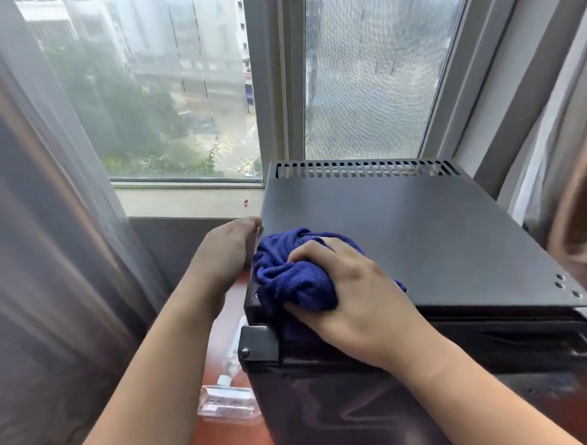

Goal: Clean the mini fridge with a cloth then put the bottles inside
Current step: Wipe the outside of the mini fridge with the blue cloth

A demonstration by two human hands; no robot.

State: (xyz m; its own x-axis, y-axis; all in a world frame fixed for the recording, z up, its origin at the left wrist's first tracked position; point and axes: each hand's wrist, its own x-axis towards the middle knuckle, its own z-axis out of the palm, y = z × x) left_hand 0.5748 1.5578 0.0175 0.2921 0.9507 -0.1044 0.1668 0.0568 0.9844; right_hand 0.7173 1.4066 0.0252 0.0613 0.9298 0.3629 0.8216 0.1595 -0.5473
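Observation:
A black mini fridge [420, 237] stands in front of a window, seen from above, its door shut. My right hand [352, 293] grips a bunched blue cloth [294, 276] and presses it on the front left corner of the fridge's top. My left hand [226, 255] lies flat against the fridge's left side near the top edge, fingers pointing away from me. No bottles are visible.
The fridge sits on a reddish-brown surface [234, 437]. A clear plastic packet [226, 402] lies on it left of the fridge. A sheer grey curtain [45, 266] hangs at the left, a brown curtain [578, 230] at the right. The window sill [183, 202] runs behind.

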